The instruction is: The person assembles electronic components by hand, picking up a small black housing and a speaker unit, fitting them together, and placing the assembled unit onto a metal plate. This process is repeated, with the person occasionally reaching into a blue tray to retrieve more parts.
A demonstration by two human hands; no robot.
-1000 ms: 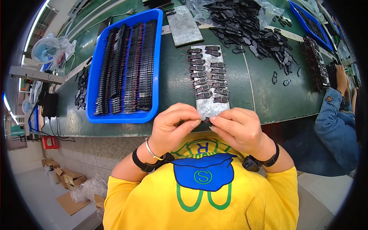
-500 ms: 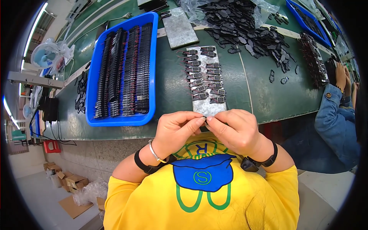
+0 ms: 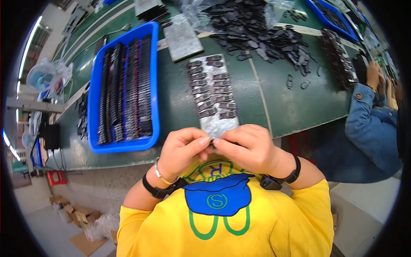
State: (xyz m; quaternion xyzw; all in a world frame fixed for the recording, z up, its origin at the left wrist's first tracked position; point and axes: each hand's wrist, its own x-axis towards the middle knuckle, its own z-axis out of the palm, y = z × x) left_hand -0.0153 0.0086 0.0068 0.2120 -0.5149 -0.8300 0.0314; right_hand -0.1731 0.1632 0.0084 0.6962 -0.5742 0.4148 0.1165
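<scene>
My left hand (image 3: 184,152) and my right hand (image 3: 248,149) meet at the near end of a grey metal plate (image 3: 216,125). Both are closed in a pinch, thumbs and fingertips together, on a small black part (image 3: 212,144) that is mostly hidden between them. Beyond my hands, the plate carries two columns of small black rectangular components (image 3: 222,98) with thin red wires. To the left stands a blue tray (image 3: 156,98) packed with rows of similar black wired parts (image 3: 124,92).
A heap of flat black pieces (image 3: 257,32) lies at the back beside clear plastic bags. Another grey plate (image 3: 182,38) rests behind the tray's right corner. On the right a co-worker's denim sleeve (image 3: 364,115) reaches the green table (image 3: 282,98), near a row of wired parts (image 3: 338,60).
The view has shifted, so table items sit further left in the picture. My hands still pinch the small black part together, at the same end of the plate.
</scene>
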